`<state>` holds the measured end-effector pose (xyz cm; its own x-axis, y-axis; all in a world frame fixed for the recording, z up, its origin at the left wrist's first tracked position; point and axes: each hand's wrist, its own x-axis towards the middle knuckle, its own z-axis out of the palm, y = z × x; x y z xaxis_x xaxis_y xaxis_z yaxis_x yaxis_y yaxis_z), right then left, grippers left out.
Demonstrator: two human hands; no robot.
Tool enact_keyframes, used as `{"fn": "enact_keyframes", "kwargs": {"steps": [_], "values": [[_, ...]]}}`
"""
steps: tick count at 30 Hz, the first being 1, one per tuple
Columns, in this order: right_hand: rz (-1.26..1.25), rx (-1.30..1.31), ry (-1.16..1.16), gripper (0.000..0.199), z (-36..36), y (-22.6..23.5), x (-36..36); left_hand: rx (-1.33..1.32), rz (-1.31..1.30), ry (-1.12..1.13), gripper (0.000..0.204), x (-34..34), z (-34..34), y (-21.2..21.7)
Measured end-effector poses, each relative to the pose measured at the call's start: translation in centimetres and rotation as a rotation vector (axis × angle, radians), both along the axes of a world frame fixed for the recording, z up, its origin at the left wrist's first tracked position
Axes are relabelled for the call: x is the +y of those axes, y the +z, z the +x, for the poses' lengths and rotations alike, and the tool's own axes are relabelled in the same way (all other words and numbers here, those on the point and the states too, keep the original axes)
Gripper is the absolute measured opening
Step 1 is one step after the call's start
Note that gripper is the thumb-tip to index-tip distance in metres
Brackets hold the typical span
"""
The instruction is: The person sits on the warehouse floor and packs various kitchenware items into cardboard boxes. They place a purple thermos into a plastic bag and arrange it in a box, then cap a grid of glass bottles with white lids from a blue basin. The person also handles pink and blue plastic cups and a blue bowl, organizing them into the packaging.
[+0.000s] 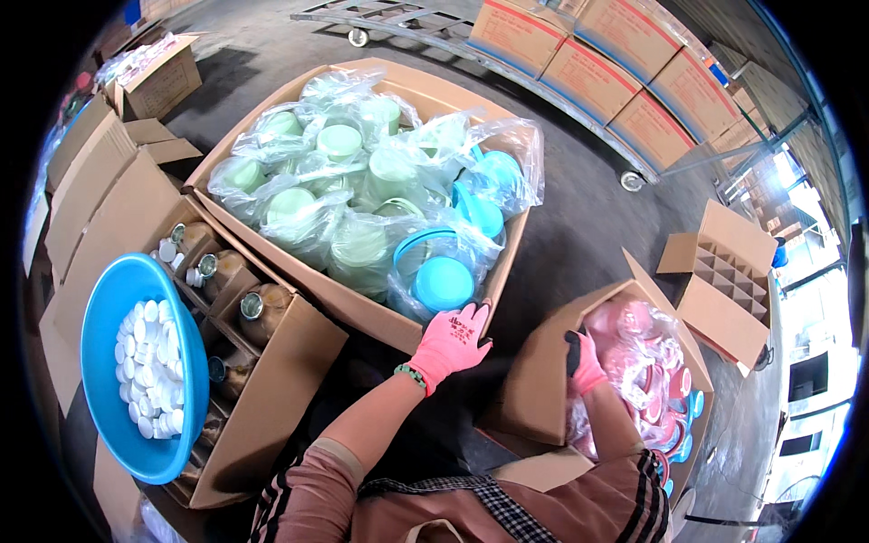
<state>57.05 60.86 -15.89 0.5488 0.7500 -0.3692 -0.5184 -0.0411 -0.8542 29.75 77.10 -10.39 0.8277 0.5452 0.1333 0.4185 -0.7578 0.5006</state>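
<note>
My left hand (455,344), in a pink glove with dark fingertips, is at the near corner of a large cardboard box (362,319), its fingers bent over the rim and the thumb out to the side. Inside are pale green round plastic containers (339,142) and several blue ones (443,283), wrapped in clear plastic bags. My right hand (587,364), gloved the same way, grips the left edge of a smaller cardboard box (534,385). That box holds pink lids or containers (636,319) in clear plastic, with blue-and-pink ones along its right side. The right fingertips are partly hidden.
At the left, a blue basin (98,353) of white caps (148,362) rests on a divided carton (272,398) of large jars (262,308). A wheeled trolley (579,109) carries stacked cartons (593,77) at the back. An open carton with dividers (729,271) stands at the right.
</note>
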Motion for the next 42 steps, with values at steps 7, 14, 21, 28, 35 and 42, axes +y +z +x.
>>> {"fn": "enact_keyframes", "kwargs": {"steps": [7, 14, 21, 28, 35, 42], "values": [[-0.029, -0.249, 0.518, 0.007, -7.5, 2.0, 10.3, -0.114, -0.047, 0.033, 0.058, -0.2, -0.6, 0.1], [-0.06, -0.726, 0.323, 0.014, -11.6, 11.9, 2.9, -0.014, -0.052, -0.001, 0.057, 0.1, -0.9, -0.1], [-0.69, -0.856, 1.165, 0.048, -17.3, 12.5, -17.9, -0.211, 0.222, -0.025, 0.055, -1.1, -2.8, -1.5], [-0.599, -0.683, 1.08, 0.05, -15.7, -1.5, -21.9, -0.292, -0.063, -0.11, 0.05, -6.8, -13.6, 4.8], [-0.682, -1.427, 0.97, 0.026, -16.6, -3.8, -19.8, -0.398, -0.36, 0.5, 0.032, -13.8, -27.9, 2.9], [-0.33, -1.806, 0.865, 0.026, -12.3, -7.7, -20.8, -0.372, -0.324, 0.704, 0.028, -17.1, -31.8, -2.9]]}}
